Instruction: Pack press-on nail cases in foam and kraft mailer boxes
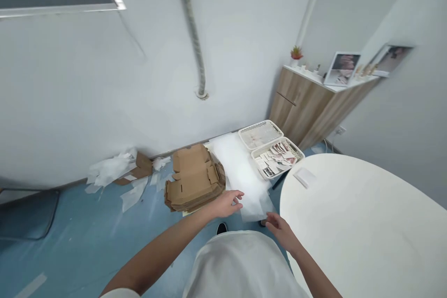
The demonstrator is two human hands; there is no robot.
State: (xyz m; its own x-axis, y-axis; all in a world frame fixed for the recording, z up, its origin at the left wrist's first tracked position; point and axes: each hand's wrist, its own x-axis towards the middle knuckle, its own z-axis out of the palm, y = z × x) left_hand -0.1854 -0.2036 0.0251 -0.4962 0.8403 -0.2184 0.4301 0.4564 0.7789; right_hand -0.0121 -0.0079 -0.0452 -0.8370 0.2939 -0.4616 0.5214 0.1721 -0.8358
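My left hand [226, 203] is open, fingers apart, over the near left side of a stack of white, thin packing sheets [239, 167]. My right hand [281, 231], also open with curved fingers, is at the near right corner of the sheets, beside the table; whether its fingertips touch them I cannot tell. Neither hand holds anything I can see. Left of the sheets lies a pile of flattened brown cardboard boxes [193, 177]. Beyond my right hand is a white basket [267, 174] filled with printed cards, and behind it another white basket [261, 134].
A round white table [349, 214] stands at the right, with a small white flat item [305, 177] on it. Behind is a wooden cabinet [303, 100] bearing picture frames and a plant. Crumpled wrapping [113, 167] litters the blue floor at left, near a dark metal frame [52, 216].
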